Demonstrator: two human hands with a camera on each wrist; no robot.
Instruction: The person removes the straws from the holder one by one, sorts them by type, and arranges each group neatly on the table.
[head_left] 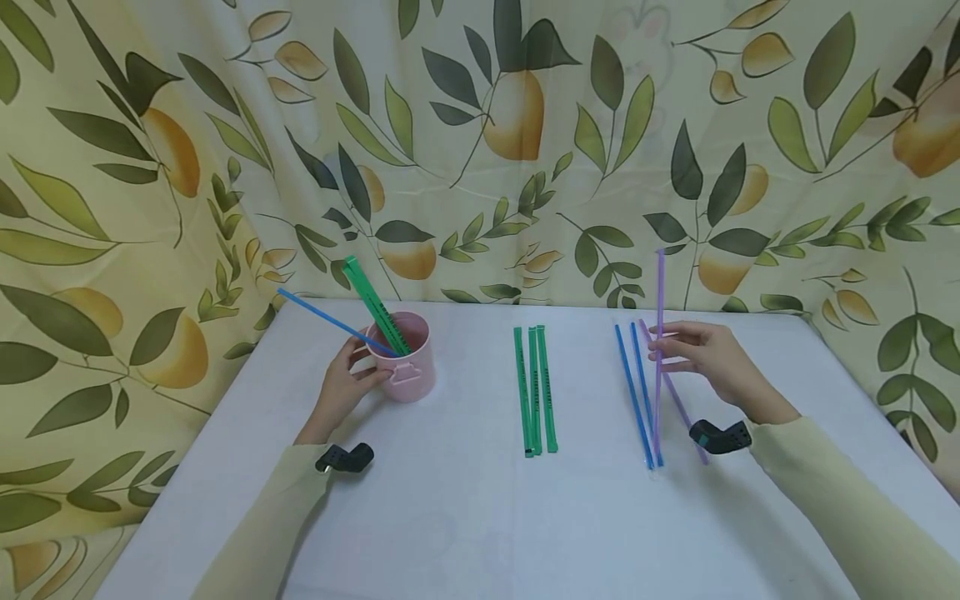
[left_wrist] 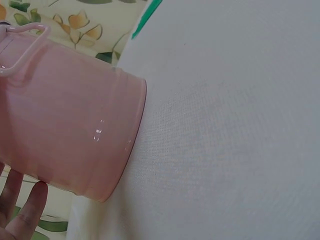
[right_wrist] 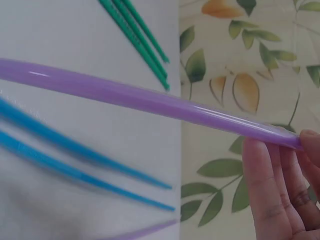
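Observation:
My left hand [head_left: 348,379] holds the pink cup [head_left: 414,382] by its left side, thumb toward the front and fingers round the rim. In the left wrist view the cup [left_wrist: 65,115] fills the left side, with two fingertips against its wall. Green wrapped straws [head_left: 367,292] and one blue straw [head_left: 322,317] lean out of the cup. My right hand [head_left: 708,354] pinches a purple straw [head_left: 660,292] between thumb and fingers, holding it upright. The right wrist view shows this purple straw [right_wrist: 135,102] above two blue straws [right_wrist: 75,150] on the table.
Three green wrapped straws [head_left: 536,392] lie side by side mid-table. Two blue straws [head_left: 636,400] and another purple straw [head_left: 686,417] lie under my right hand. A patterned curtain [head_left: 480,192] hangs behind the white table [head_left: 465,500].

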